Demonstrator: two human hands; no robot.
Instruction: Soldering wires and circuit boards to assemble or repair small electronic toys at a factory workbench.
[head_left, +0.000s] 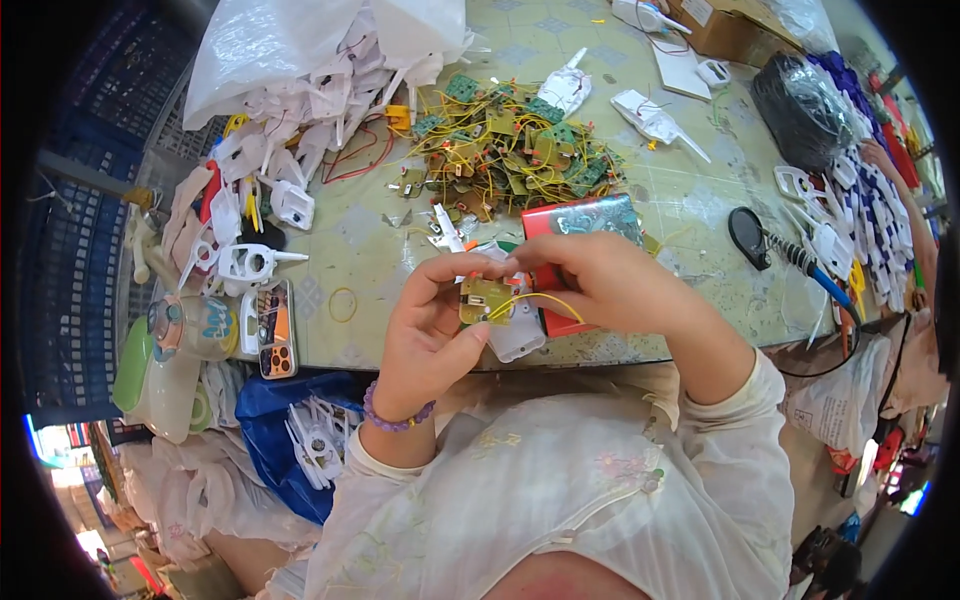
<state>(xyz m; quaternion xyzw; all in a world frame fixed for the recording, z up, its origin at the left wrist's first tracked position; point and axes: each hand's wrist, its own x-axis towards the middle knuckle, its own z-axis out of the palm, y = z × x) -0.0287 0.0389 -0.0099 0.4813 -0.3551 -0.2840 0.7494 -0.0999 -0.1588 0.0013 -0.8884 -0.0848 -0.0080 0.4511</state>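
My left hand [412, 345] holds a small yellow-green circuit board [484, 298] between thumb and fingers. A thin yellow wire [540, 296] loops from the board toward my right hand [615, 280]. The right fingers are bent together at the board's upper edge, close to the left fingertips; what they pinch is hidden. Beneath the board, a white plastic shell [518, 338] lies at the table's near edge, partly covered by my hands. Just behind the right hand sits a red box [537, 222] with a dark, worn top.
A heap of wired circuit boards [515, 150] covers the table's middle. White plastic housings [290, 205] pile at left beside a plastic bag [260, 60]. A blue-handled soldering iron [822, 283] lies at right, its cable hanging over the edge. A phone [277, 335] rests near left.
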